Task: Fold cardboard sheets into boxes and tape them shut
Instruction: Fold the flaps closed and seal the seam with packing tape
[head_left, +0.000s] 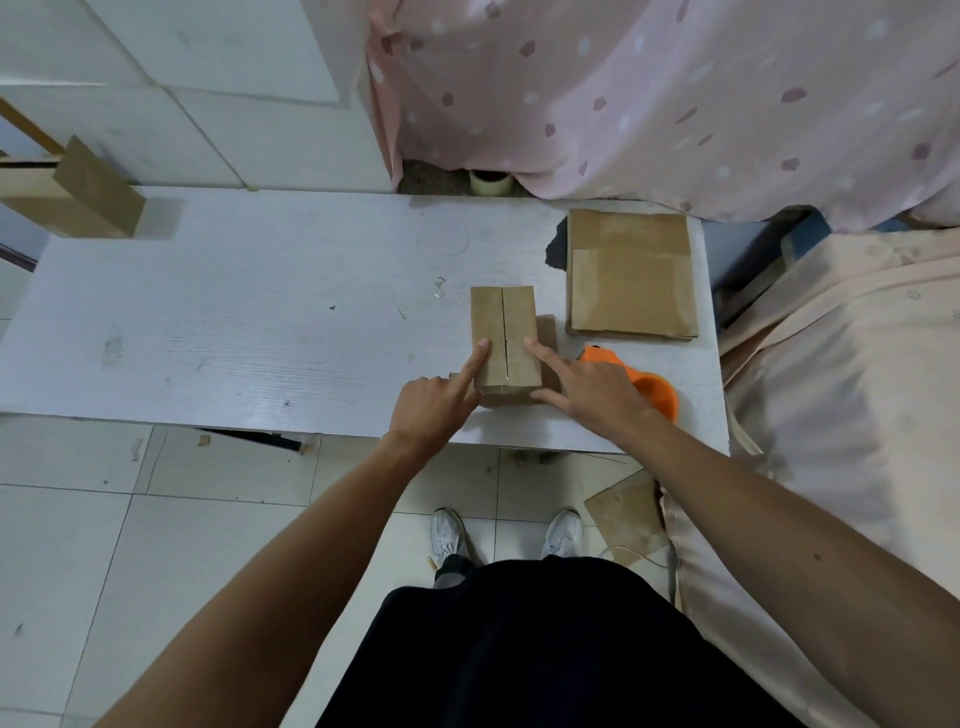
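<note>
A small brown cardboard box (511, 317) stands on the white table (260, 322) near its front right. Its two top flaps are folded down and meet along a centre seam. My left hand (431, 410) presses the left flap with a straight index finger, its other fingers curled. My right hand (592, 389) presses the right flap with its index finger, and its thumb touches the box's near side. An orange tape dispenser (657, 397) lies on the table just right of the box, partly hidden by my right hand. A stack of flat cardboard sheets (631, 275) lies behind it.
Folded cardboard boxes (88, 192) stand at the table's far left corner. A roll of tape (490, 182) sits behind the table by the pink curtain (649, 93). A bed (831, 389) borders the right side. Cardboard scraps (626, 514) lie on the tiled floor.
</note>
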